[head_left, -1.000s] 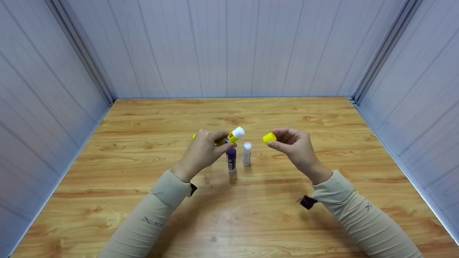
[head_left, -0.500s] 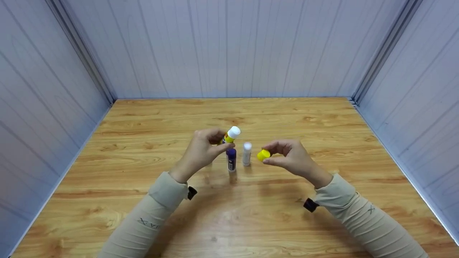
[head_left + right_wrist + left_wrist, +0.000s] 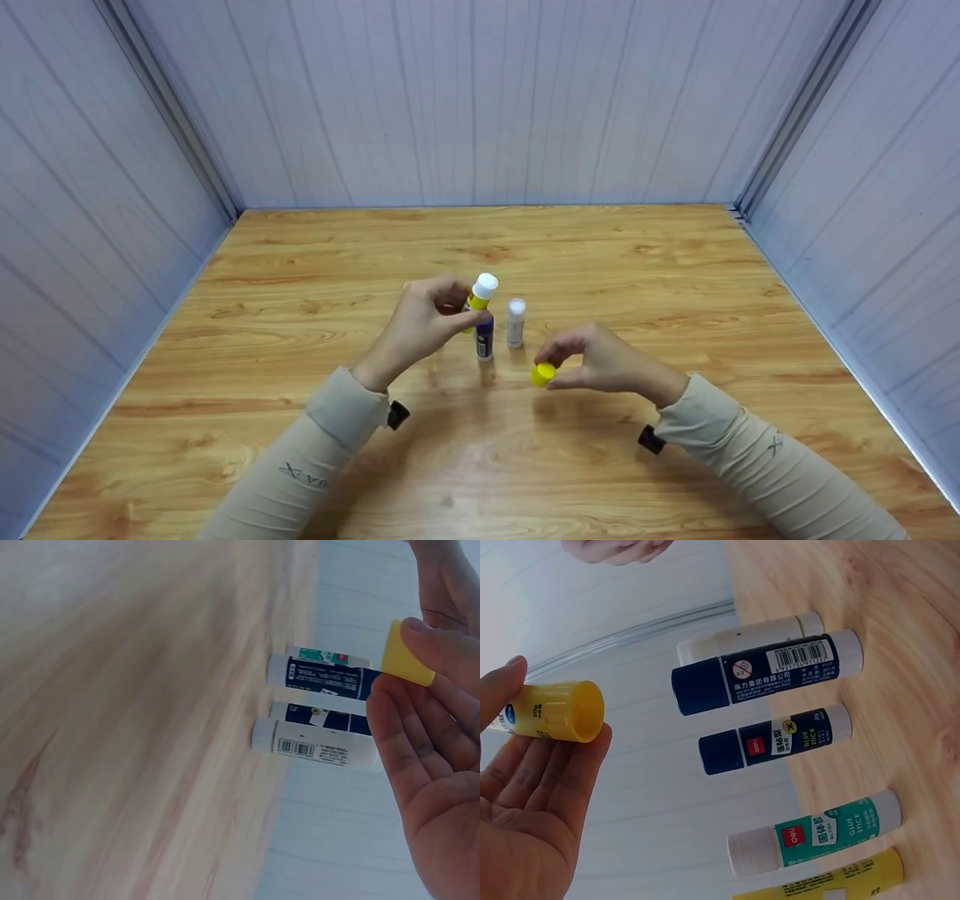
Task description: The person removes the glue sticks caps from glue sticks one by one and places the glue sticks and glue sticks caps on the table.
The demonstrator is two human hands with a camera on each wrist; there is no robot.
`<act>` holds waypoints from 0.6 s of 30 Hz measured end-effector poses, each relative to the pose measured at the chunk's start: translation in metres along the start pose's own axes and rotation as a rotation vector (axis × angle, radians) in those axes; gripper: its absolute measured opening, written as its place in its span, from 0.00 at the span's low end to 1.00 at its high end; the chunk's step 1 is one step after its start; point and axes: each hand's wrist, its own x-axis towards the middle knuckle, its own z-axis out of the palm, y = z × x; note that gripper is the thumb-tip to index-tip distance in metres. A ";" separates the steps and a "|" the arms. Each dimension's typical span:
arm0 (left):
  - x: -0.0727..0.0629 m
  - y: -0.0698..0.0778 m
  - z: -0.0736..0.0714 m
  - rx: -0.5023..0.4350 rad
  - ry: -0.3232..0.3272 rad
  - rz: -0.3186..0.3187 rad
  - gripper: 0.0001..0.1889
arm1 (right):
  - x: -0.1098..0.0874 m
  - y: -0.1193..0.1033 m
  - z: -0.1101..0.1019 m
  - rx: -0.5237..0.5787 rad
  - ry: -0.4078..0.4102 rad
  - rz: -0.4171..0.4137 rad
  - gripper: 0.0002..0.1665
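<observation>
Right hand pinches yellow cap, now lowered toward table, leaving it farther from the glue stick left hand grips.

The right hand lowered the yellow cap; the held glue stick tilts less.

From here the left hand covers much of its yellow glue stick, mid-frame. In the left wrist view, a second yellow stick leaves the bottom edge, lower right; a navy stick partly hides a white one. The lower-left sleeve lettering is too small for me.
</observation>
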 end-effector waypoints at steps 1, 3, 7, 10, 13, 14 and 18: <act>-0.001 0.000 0.000 -0.005 -0.004 -0.005 0.11 | 0.000 0.001 0.001 -0.017 -0.017 -0.005 0.13; -0.002 0.000 0.001 -0.011 -0.008 -0.012 0.10 | -0.002 0.003 0.004 -0.051 -0.048 -0.018 0.12; -0.004 -0.001 0.003 -0.022 -0.015 -0.013 0.09 | -0.004 0.004 0.008 -0.118 -0.108 -0.020 0.12; -0.006 -0.001 0.004 -0.027 -0.019 -0.020 0.08 | -0.005 0.005 0.010 -0.145 -0.151 0.010 0.12; -0.008 -0.002 0.004 -0.030 -0.026 -0.024 0.08 | -0.005 0.005 0.013 -0.172 -0.183 0.042 0.12; -0.008 -0.002 0.005 -0.031 -0.030 -0.024 0.08 | -0.005 0.006 0.014 -0.183 -0.191 0.048 0.12; -0.010 -0.006 0.007 -0.020 -0.039 -0.018 0.09 | -0.004 0.007 0.019 -0.218 -0.225 0.075 0.11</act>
